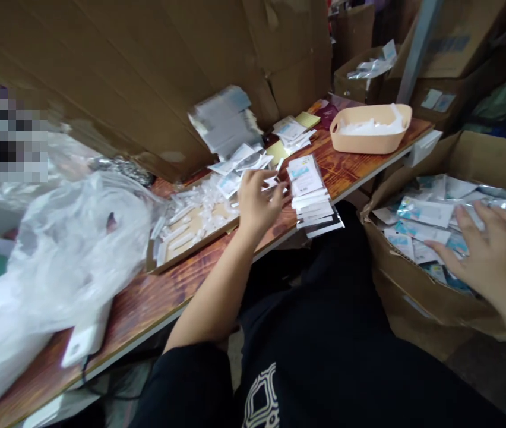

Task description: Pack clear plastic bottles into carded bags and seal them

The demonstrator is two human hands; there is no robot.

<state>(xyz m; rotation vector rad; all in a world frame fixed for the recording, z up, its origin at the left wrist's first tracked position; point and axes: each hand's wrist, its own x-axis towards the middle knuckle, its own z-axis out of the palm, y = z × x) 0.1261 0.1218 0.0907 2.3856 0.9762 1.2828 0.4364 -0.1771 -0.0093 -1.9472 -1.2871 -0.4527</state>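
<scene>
Your left hand (257, 199) curls over loose white packets (235, 172) on the table (146, 297), just left of a fanned stack (313, 199); whether it grips one is unclear. Your right hand (496, 258), spread wide and empty, hovers over foil packets (426, 211) in the right-hand box (413, 291).

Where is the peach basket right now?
Head view, upper right: the basket sits at the table's far end, beyond the packet stack.
</scene>
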